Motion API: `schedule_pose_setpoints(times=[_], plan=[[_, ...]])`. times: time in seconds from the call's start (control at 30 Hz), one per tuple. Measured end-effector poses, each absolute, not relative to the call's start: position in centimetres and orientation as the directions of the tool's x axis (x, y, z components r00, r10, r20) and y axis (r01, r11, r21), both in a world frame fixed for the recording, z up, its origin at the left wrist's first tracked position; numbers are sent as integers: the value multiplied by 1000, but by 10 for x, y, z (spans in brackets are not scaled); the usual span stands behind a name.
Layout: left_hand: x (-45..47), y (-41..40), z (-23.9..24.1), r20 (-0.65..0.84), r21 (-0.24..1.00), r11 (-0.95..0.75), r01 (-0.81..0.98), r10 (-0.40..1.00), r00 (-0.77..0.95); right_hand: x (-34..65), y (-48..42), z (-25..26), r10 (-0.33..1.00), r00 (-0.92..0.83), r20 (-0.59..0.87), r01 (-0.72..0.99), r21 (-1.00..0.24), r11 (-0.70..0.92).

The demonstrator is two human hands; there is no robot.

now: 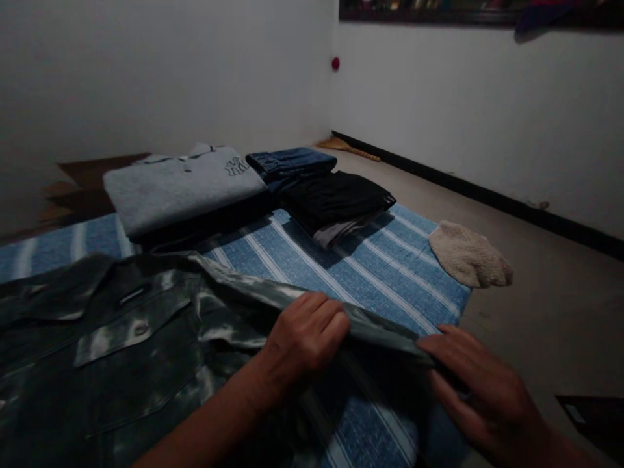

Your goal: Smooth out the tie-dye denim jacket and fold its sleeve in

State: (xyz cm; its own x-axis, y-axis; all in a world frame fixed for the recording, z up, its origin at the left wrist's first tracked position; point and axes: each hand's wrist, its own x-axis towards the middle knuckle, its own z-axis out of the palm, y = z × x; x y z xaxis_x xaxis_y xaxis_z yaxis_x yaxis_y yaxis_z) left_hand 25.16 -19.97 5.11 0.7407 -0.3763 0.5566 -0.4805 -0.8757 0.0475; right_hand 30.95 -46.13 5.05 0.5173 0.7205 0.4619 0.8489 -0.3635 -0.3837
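A dark green mottled button-up jacket lies spread across the left and front of the striped bed cover, its collar and flap pocket facing up. Its sleeve stretches to the right, lifted a little off the cover. My left hand is closed in a fist around the middle of that sleeve. At the cuff end my right hand pinches the fabric between thumb and fingers. Part of the jacket's lower edge is hidden behind my left forearm.
A blue cover with white stripes bears a folded grey shirt, folded jeans and folded black clothing. A beige knitted cloth hangs over the right corner. White walls meet behind; a broom-like object lies on the floor.
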Motion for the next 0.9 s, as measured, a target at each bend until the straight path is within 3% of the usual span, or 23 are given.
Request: schedule_pose_setpoints(times=[0.1,0.17,0.3,0.4,0.5,0.6,0.67,0.8,0.9], plan=[[284,-195,60,413,15,-911,-412,-370,832,362,-453,71,728,679,90,593,-652,-472],[310,-193,65,272,30,-947,-320,-300,914,401,-445,76,743,650,-158,390,-770,-505],[354,-192,64,13,91,-981,-174,-173,985,459,-431,65,723,576,-381,149,-820,-552],[371,-192,53,-56,93,-982,-167,-172,983,475,-425,47,711,544,-446,90,-811,-578],[377,-191,39,-66,101,-979,-179,-187,980,477,-422,31,703,574,-420,142,-794,-591],[378,-190,29,-56,121,-980,-156,-164,985,475,-420,25,703,635,-321,328,-712,-621],[378,-190,25,-41,133,-981,-142,-149,988,474,-419,25,692,679,-246,468,-581,-666],[376,-194,19,20,102,-988,-116,-115,993,459,-417,23,641,767,-42,624,-185,-759],[374,-196,13,97,61,-990,-124,-118,988,433,-410,12,742,643,189,757,-12,-653]])
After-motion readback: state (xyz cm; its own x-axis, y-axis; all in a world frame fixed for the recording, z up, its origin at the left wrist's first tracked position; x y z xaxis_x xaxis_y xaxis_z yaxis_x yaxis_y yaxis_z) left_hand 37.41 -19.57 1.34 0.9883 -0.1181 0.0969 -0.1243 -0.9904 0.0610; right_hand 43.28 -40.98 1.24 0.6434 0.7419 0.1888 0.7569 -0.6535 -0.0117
